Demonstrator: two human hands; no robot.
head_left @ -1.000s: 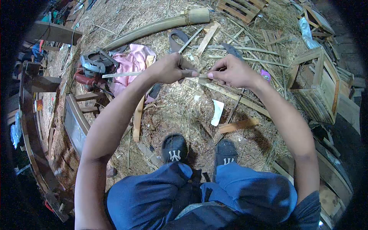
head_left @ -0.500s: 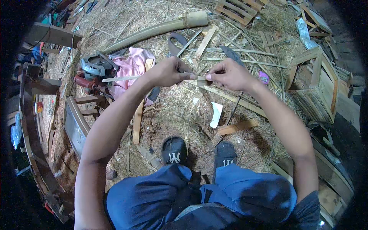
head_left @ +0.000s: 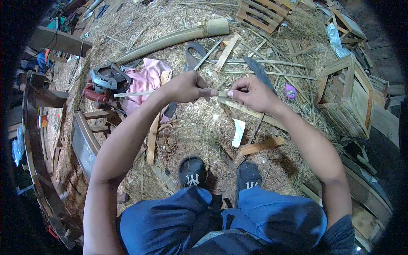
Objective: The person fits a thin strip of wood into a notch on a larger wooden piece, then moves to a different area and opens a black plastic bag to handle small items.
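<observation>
Floor [head_left: 199,123] is covered in straw and offcuts; a long bamboo pole [head_left: 170,38] lies at the far side, a slatted crate [head_left: 348,95] to the right, a circular saw [head_left: 104,78] to the left. Above the feet, the left hand [head_left: 185,87] is clenched around a thin bamboo strip [head_left: 131,94]. The right hand [head_left: 250,93] pinches its near end. Risk: splinters or a snapped strip if bent hard.
</observation>
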